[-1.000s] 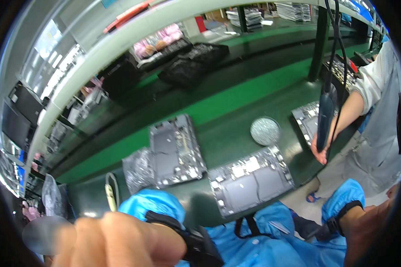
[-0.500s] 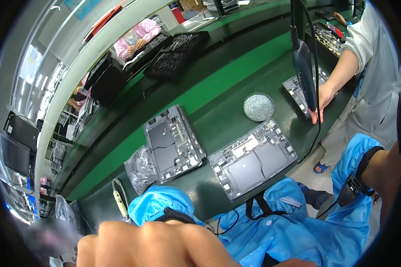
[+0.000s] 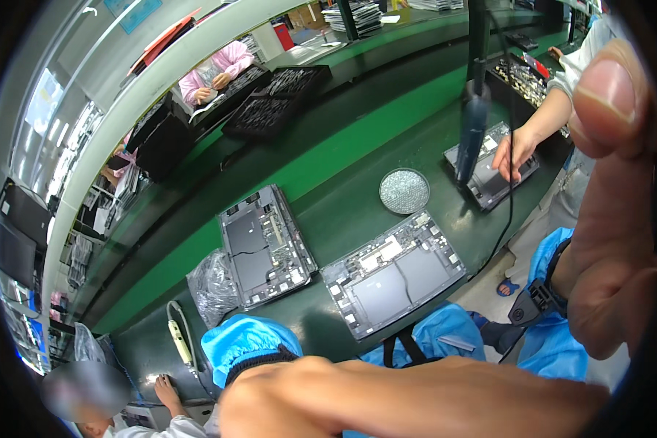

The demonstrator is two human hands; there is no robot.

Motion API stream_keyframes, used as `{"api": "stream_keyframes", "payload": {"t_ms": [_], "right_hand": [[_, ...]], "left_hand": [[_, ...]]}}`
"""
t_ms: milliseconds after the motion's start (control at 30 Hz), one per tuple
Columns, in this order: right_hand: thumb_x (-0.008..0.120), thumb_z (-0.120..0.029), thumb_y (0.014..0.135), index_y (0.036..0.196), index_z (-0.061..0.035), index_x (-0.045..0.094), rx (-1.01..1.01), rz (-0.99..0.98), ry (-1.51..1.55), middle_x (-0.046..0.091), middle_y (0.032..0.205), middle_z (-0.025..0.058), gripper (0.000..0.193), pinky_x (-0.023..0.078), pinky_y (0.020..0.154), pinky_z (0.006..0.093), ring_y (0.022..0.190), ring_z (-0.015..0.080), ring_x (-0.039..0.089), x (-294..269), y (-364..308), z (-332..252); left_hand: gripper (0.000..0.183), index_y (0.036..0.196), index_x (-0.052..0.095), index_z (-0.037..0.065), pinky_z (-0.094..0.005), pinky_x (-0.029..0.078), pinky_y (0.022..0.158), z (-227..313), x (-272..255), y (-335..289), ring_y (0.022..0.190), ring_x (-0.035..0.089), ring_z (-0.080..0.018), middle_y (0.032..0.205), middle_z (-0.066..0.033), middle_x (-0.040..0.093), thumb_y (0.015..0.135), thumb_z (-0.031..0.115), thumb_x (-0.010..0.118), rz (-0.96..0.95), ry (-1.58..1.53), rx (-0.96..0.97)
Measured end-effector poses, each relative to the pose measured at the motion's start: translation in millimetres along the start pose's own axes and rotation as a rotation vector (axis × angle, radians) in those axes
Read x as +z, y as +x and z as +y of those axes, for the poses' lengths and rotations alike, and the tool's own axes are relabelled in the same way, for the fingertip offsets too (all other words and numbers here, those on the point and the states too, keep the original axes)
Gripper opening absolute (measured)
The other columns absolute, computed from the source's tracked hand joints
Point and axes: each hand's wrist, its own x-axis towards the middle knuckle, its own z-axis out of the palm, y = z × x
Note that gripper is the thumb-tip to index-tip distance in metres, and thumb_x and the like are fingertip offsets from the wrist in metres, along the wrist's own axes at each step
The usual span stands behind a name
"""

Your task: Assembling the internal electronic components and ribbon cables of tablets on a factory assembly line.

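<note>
My left hand (image 3: pixel 409 390) reaches across the lower part of the view from a blue sleeve, close to the camera. Its fingers cannot be made out. At the right edge my right hand (image 3: pixel 613 146) is raised very near the camera, its visible fingers bent inward; whatever they grip is out of sight. A black wrist strap (image 3: pixel 536 301) is around the right wrist. Beyond my hands, two opened laptop bases lie on the green bench: one (image 3: pixel 394 281) in front of me, another (image 3: pixel 244 244) farther left. Neither hand touches them.
A round dish of small clear pieces (image 3: pixel 405 191) stands behind the laptop base. A dark power screwdriver (image 3: pixel 473 139) hangs near a co-worker's hand (image 3: pixel 515 155) over another device (image 3: pixel 489 182). At left are a crumpled plastic bag (image 3: pixel 213 288), a yellow-handled corded tool (image 3: pixel 180 343) and a seated person.
My right hand has risen into view at the right. The left hand's knuckles have turned from view, and it now stretches rightward. The co-worker's hand has shifted over its device.
</note>
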Motion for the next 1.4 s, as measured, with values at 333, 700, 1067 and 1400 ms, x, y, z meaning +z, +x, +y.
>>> {"api": "stream_keyframes", "payload": {"t_ms": [333,700,1067,1400], "right_hand": [[0.060,-0.045,0.100,0.132,-0.0078,0.058,-0.023,-0.105,-0.013,0.062,0.116,0.0161,0.049,0.050,0.089,0.0427,0.102,0.0284,0.061,-63,-48,-27],[0.060,-0.046,0.100,0.137,-0.0050,0.056,0.099,-0.230,0.034,0.063,0.122,0.0171,0.056,0.050,0.093,0.0419,0.108,0.0270,0.062,48,68,47],[0.060,-0.047,0.099,0.142,-0.0022,0.054,0.029,-0.153,-0.105,0.064,0.129,0.0180,0.063,0.050,0.096,0.0412,0.113,0.0256,0.063,15,51,19],[0.062,-0.002,0.083,0.127,0.0057,0.055,0.520,-0.049,-0.098,0.061,0.122,0.0173,0.046,0.049,0.103,0.0400,0.112,0.0269,0.063,80,-33,60]], "left_hand": [[0.021,0.108,0.060,0.003,-0.0419,0.057,0.080,-21,-32,20,0.085,0.070,-0.0317,0.100,-0.0196,0.072,0.107,0.023,0.053,0.078,0.025,-0.040],[0.023,0.104,0.063,0.003,-0.0420,0.057,0.080,25,-28,-10,0.084,0.071,-0.0310,0.099,-0.0188,0.073,0.106,0.024,0.053,0.267,0.012,-0.210],[0.025,0.101,0.065,0.003,-0.0420,0.056,0.079,52,-29,2,0.082,0.071,-0.0303,0.097,-0.0181,0.074,0.106,0.025,0.054,0.138,-0.056,-0.276],[0.021,0.097,0.074,-0.008,-0.0357,0.057,0.081,-21,-28,-20,0.087,0.072,-0.0307,0.096,-0.0210,0.075,0.084,0.002,0.060,0.132,0.219,-0.598]]}}
